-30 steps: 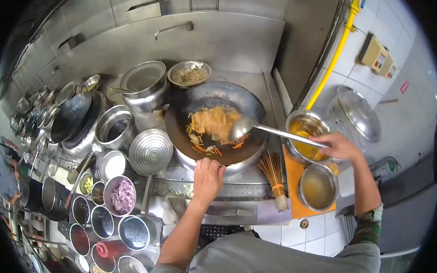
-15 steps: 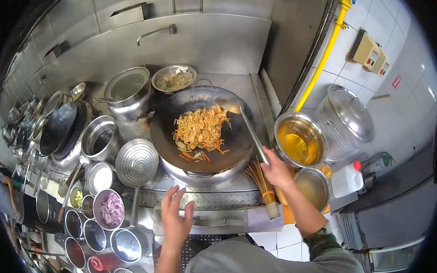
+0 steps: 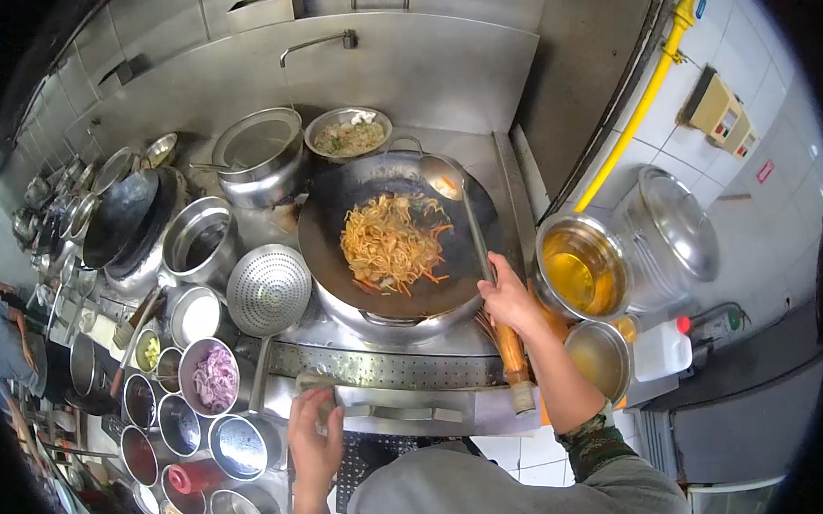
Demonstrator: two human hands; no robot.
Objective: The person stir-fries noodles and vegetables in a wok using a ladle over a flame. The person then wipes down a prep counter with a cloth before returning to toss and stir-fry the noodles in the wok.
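Note:
My right hand (image 3: 509, 296) is closed round the handle of a long wok ladle (image 3: 477, 234). The ladle's bowl rests at the far right rim of a large wok (image 3: 329, 244), with an orange scrap in it. Stir-fried noodles (image 3: 389, 242) with carrot strips lie in the wok. Down at the stove's front edge, my left hand (image 3: 314, 441) has its fingers curled against a greyish folded cloth (image 3: 314, 383); the grip is partly hidden. Under my right forearm lies a bamboo wok brush (image 3: 514, 372).
A perforated strainer (image 3: 269, 289) lies left of the wok. Several metal pots stand there, one with chopped purple onion (image 3: 215, 379). Behind the wok is a bowl of food (image 3: 348, 135). On the right are an oil pot (image 3: 581, 264) and a white jug (image 3: 660, 351).
My left hand has come down and closed in on the cloth. The ladle's bowl has moved up the wok's far side, away from the noodles. The view has shifted slightly.

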